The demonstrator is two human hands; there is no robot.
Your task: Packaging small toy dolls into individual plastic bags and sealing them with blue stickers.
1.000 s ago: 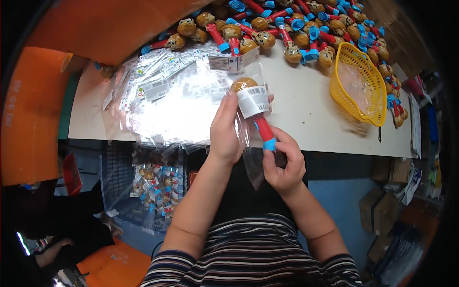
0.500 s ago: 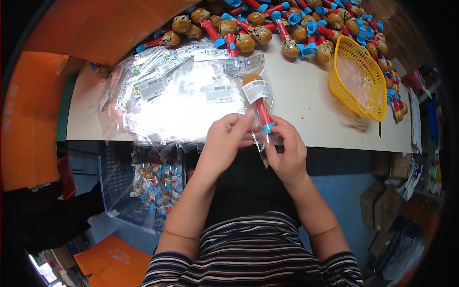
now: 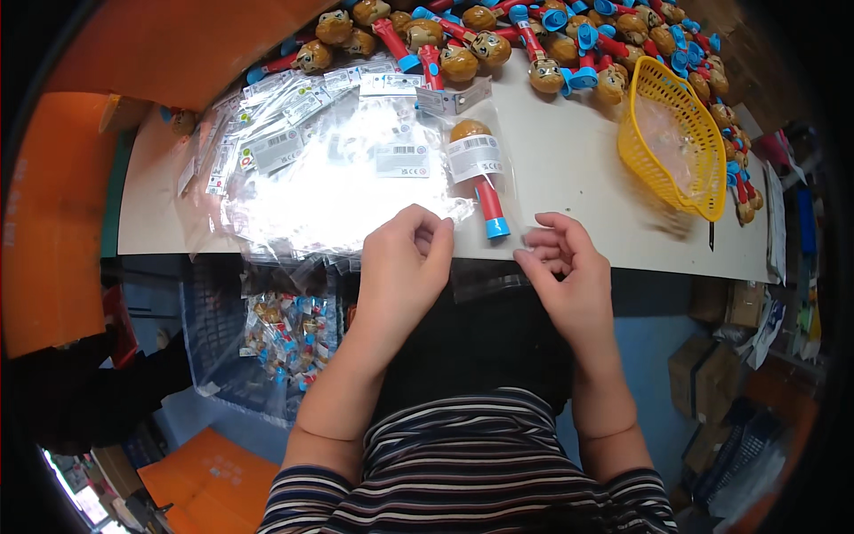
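Note:
A red-handled toy (image 3: 488,200) with a round brown head and a blue end lies inside a clear plastic bag (image 3: 498,167) with a white printed label. The bag rests on the table's front part, its lower end hanging past the edge. My left hand (image 3: 402,258) is closed at the bag's lower left side, beside the stack of flat bags. At the lower right side, my right hand (image 3: 569,267) pinches the bag's edge between thumb and curled fingers. A glare-covered stack of clear bags (image 3: 329,191) lies left of the bagged toy.
Many loose toys (image 3: 543,76) are heaped along the table's back. A yellow plastic basket (image 3: 633,142) stands at the right. Below the table's left side, a blue crate (image 3: 209,356) holds bagged toys (image 3: 289,338). Orange cardboard (image 3: 58,222) stands at the far left.
My hands have moved apart, the right one outward to the right. The bag now lies flatter and spread wider, with the toy's blue end uncovered by fingers.

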